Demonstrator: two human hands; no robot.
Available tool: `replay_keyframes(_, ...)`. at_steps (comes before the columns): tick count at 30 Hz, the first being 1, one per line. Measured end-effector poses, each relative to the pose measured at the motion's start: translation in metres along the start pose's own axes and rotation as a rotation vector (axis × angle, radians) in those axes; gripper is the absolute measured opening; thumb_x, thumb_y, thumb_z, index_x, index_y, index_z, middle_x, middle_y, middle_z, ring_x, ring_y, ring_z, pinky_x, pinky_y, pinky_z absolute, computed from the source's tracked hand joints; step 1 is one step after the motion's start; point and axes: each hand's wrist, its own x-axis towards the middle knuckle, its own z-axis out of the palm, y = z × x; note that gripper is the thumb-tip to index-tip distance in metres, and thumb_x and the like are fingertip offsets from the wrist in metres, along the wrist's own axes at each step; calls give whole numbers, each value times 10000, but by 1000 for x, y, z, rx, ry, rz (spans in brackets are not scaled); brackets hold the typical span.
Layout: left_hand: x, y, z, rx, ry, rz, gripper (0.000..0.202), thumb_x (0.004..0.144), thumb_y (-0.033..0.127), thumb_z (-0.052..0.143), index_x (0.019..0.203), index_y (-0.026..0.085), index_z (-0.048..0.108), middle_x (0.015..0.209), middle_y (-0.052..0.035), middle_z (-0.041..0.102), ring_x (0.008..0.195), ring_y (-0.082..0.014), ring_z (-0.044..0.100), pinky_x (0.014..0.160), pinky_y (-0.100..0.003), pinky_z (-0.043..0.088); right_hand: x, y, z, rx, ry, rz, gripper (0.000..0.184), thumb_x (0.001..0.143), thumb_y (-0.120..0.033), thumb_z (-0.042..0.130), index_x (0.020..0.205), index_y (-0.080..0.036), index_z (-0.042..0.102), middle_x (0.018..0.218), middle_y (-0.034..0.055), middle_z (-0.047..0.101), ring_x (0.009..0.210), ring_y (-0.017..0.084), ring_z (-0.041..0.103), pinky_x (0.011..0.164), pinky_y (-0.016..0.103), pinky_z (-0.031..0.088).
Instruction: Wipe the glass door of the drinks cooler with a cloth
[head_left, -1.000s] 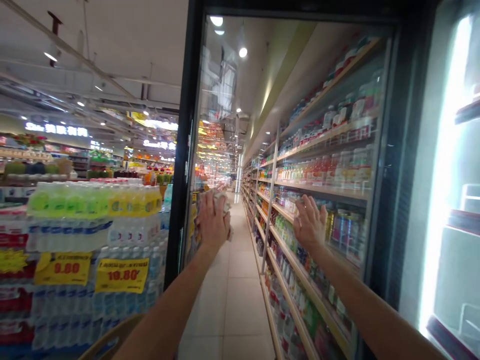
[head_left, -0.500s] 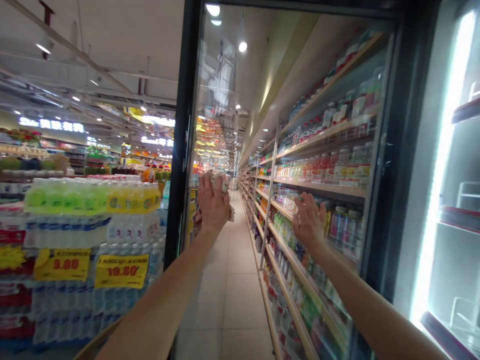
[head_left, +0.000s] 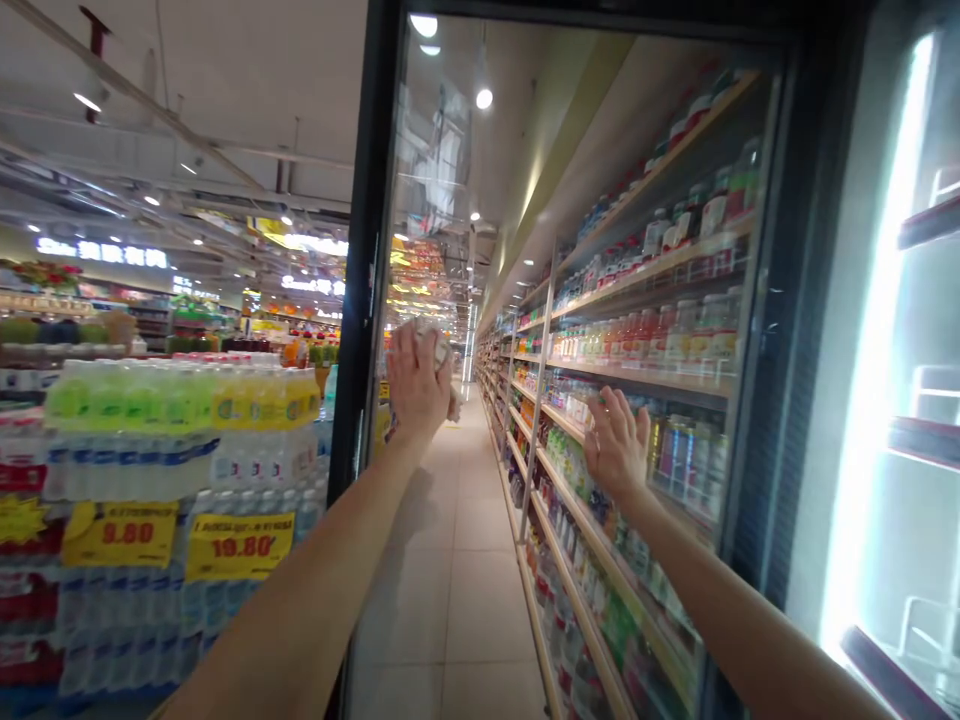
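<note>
The left hand (head_left: pixel 415 388) presses a cloth (head_left: pixel 435 336) on the glass door (head_left: pixel 480 230) near its 9 o'clock frame (head_left: pixel 360 300); the right hand (head_left: pixel 616 447) lies spread flat at 4 o'clock.

One head-worn camera looks forward, close against an open glass door (head_left: pixel 570 300) — the shop aisle (head_left: pixel 465 560) recedes beyond it.

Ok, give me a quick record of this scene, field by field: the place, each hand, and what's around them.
place: supermarket aisle, seen through a glass door
left hand: grip shut on a crumpled cloth, pressed against the glass
right hand: open, fingers spread, palm on the glass
left of door: stacked bottled water with yellow price tags
far right: lit cooler
</note>
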Motion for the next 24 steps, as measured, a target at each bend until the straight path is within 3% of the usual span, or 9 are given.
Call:
replay_keyframes(1, 3, 0, 1, -12, 23, -46, 464, 883, 362, 382, 1300, 159, 401, 1467, -139, 216, 1368, -283, 113, 1077, -488, 201, 0, 0, 0, 1, 1, 1, 508, 807, -239, 438, 1312, -214, 380, 1375, 116, 414, 1306, 236, 322, 1073, 491, 161)
replay_keyframes(3, -1, 13, 4, -43, -13, 16, 449, 875, 335, 398, 1291, 168, 410, 1478, -122, 192, 1374, -279, 75, 1086, -486, 186, 0, 0, 0, -2, 14, 1, 495, 810, -240, 443, 1302, -213, 392, 1368, 118, 423, 1303, 234, 328, 1073, 486, 163)
replay_keyframes(7, -33, 60, 12, -94, -216, 427, 451, 854, 259, 433, 1303, 222, 399, 1474, -86, 226, 1376, -254, 76, 1083, -450, 219, 0, -1, 0, -15, 35, -18, 463, 818, -240, 443, 1279, -204, 417, 1351, 124, 445, 1296, 229, 342, 1069, 471, 183)
replay_keyframes(10, -44, 69, 12, -85, -271, 619, 475, 857, 273, 434, 1326, 242, 368, 1460, -71, 269, 1370, -243, 124, 1078, -437, 229, 0, 0, 0, -15, 33, -28, 476, 820, -245, 436, 1294, -206, 401, 1357, 124, 438, 1301, 232, 335, 1069, 476, 182)
replay_keyframes(12, -38, 54, 8, -50, -244, 587, 467, 862, 281, 427, 1325, 249, 371, 1449, -61, 295, 1367, -236, 147, 1081, -438, 219, 0, 0, 0, -8, 26, -22, 492, 817, -241, 436, 1305, -210, 388, 1365, 122, 427, 1306, 233, 326, 1070, 481, 177)
replay_keyframes(16, -13, 13, 1, 12, -52, 173, 459, 867, 305, 424, 1314, 204, 387, 1455, -109, 266, 1370, -254, 126, 1077, -465, 216, -1, 1, 1, 9, 9, -9, 530, 806, -237, 446, 1328, -215, 359, 1380, 120, 407, 1312, 236, 315, 1074, 488, 163)
replay_keyframes(18, -10, 9, 2, 0, 5, 58, 482, 863, 314, 432, 1319, 169, 373, 1470, -132, 214, 1374, -267, 85, 1081, -476, 208, -1, 1, 1, 6, 9, -9, 536, 804, -237, 447, 1331, -216, 355, 1378, 120, 410, 1310, 237, 318, 1074, 489, 163)
replay_keyframes(20, -17, 22, 4, -33, -32, 103, 490, 854, 290, 442, 1320, 161, 366, 1482, -131, 174, 1376, -274, 48, 1084, -481, 203, 0, 0, 0, -1, 13, -10, 525, 807, -240, 447, 1325, -220, 363, 1371, 119, 420, 1307, 237, 324, 1071, 487, 171)
replay_keyframes(24, -45, 71, 9, -131, -254, 436, 498, 853, 293, 446, 1332, 191, 356, 1480, -108, 197, 1374, -273, 53, 1074, -463, 237, 1, -3, -1, -8, 20, -10, 504, 817, -241, 445, 1316, -223, 377, 1360, 116, 435, 1297, 236, 342, 1068, 485, 182)
